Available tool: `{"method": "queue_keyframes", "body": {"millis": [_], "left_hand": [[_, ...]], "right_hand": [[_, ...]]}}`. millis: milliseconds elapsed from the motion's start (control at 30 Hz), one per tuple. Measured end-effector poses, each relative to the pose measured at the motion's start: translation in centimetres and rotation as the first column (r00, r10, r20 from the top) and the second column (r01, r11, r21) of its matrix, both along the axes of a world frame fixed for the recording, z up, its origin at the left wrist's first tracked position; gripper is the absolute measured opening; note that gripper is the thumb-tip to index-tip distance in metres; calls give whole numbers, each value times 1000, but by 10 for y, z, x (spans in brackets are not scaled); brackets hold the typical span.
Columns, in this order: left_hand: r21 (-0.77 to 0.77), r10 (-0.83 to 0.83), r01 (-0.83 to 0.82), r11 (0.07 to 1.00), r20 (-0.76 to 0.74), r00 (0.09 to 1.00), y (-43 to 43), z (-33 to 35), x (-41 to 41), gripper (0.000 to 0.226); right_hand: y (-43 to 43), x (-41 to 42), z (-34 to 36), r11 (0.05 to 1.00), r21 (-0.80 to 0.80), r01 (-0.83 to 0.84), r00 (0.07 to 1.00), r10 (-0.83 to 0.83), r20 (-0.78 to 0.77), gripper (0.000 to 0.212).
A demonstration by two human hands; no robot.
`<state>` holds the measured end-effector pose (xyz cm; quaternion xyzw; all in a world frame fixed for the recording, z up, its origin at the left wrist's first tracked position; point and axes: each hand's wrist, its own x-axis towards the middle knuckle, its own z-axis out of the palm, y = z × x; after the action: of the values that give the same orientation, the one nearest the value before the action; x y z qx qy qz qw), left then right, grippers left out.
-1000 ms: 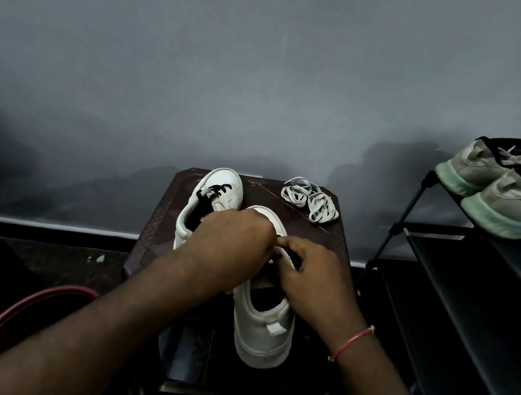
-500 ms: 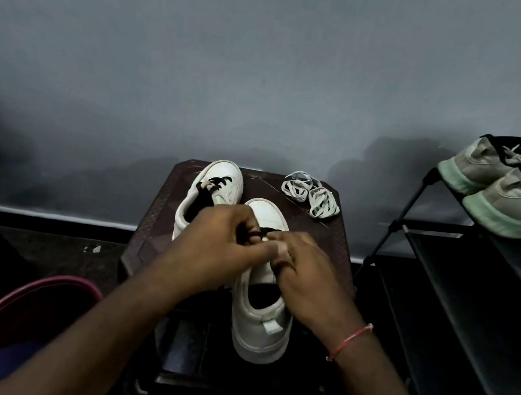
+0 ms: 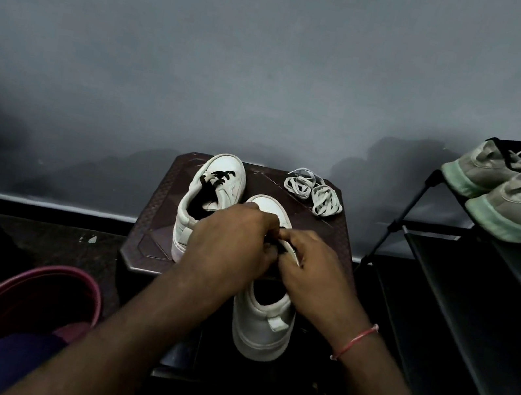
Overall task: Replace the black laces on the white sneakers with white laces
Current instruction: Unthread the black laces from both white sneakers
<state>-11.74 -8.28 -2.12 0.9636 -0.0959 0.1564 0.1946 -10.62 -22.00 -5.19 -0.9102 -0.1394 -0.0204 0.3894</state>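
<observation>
Black lace stays pinched by left hand and right hand fingers, closer together over sneaker.

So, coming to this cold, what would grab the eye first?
The left hand and right hand meet over the near sneaker at the front edge of the stool, pinching its lace. Next come the far sneaker with black lacing at back left, and the white laces coiled at back right. Grey shoes on the rack at far right also stand out.
</observation>
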Motion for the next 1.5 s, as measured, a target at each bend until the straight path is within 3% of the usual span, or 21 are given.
{"method": "queue_keyframes", "body": {"millis": [167, 233, 267, 300, 333, 367, 400, 433, 467, 500, 567, 600, 667, 800, 867, 1000, 1100, 1133, 1333, 1433, 1500], "left_hand": [[-100, -179, 196, 975, 159, 971, 5, -20, 7, 18], [-413, -178, 226, 882, 153, 972, 4, -18, 2, 12], [-702, -184, 197, 684, 95, 978, 4, -8, 0, 10], [-939, -243, 124, 322, 45, 969, 5, 5, -2, 9], [-997, -319, 27, -69, 48, 947, 7, 16, -2, 10], [-940, -339, -23, -342, 101, 935, 13, 26, -2, 11], [-883, -319, -39, -467, 127, 939, 19, 33, 0, 15], [-869, -300, -33, -494, 134, 944, 25, 38, 1, 19], [-908, -270, -4, -418, 121, 955, 30, 39, 3, 23], [-979, -216, 44, -199, 87, 972, 34, 36, 4, 25], [-842, -89, 99, 530, 61, 994, 36, 18, 5, 19], [-628, -80, 89, 773, 43, 996, 34, 8, 7, 15], [-316, -131, 99, 943, -81, 988, 30, -7, 5, 22], [-160, -121, 102, 982, -112, 986, 25, -7, 3, 32], [-331, -192, 149, 932, -101, 976, 26, -2, 4, 35], [-678, -366, 233, 697, -57, 929, 17, 1, -5, 37], [-951, -387, 80, 299, -44, 921, 15, 16, -9, 32], [-963, -389, 93, 252, -13, 921, 18, 24, -9, 30], [-643, -392, 377, 667, 127, 911, 10, 29, -23, 18], [-520, -590, 585, 622, 180, 787, -12, 25, -34, 21], [-601, -507, 561, 569, 281, 815, -12, 28, -33, 22]], "right_hand": [[-2, 0, 1, 1000, 15, 8, 1000, -8, 7, 34], [-1, -1, 1, 1000, 6, 4, 1000, -4, 14, 33], [-1, -1, 1, 1000, 2, 10, 1000, -10, 14, 34], [-1, -1, 1, 1000, 1, 24, 1000, -24, 13, 36], [-1, -1, 0, 999, 6, 40, 999, -40, 9, 37], [-1, -1, 0, 999, 11, 48, 999, -48, 4, 38], [0, -1, 0, 999, 18, 48, 999, -48, 0, 38], [0, -1, 0, 999, 25, 45, 999, -45, -3, 38], [0, -1, 0, 999, 30, 40, 999, -40, -6, 38], [0, -2, 1, 999, 31, 37, 999, -37, -5, 38], [0, -2, 1, 999, 19, 37, 999, -37, -1, 38], [0, -2, 2, 999, 10, 36, 999, -36, 3, 38], [0, -1, 1, 999, -4, 37, 999, -37, 10, 37], [0, -1, 0, 999, 2, 45, 999, -45, 11, 38], [0, -2, 1, 999, 5, 38, 999, -38, 23, 39], [-1, -3, 1, 1000, 3, 19, 999, -19, 47, 38], [-1, -1, 0, 999, 21, 36, 999, -37, 37, 37], [-2, 0, 0, 999, 19, 41, 998, -42, 41, 37], [-1, 1, -3, 999, 35, 36, 999, -34, -42, 44], [-5, -10, -2, 998, 56, 26, 1000, -26, -3, 35], [-8, -12, -7, 992, 126, 14, 988, -33, 150, 30]]}}
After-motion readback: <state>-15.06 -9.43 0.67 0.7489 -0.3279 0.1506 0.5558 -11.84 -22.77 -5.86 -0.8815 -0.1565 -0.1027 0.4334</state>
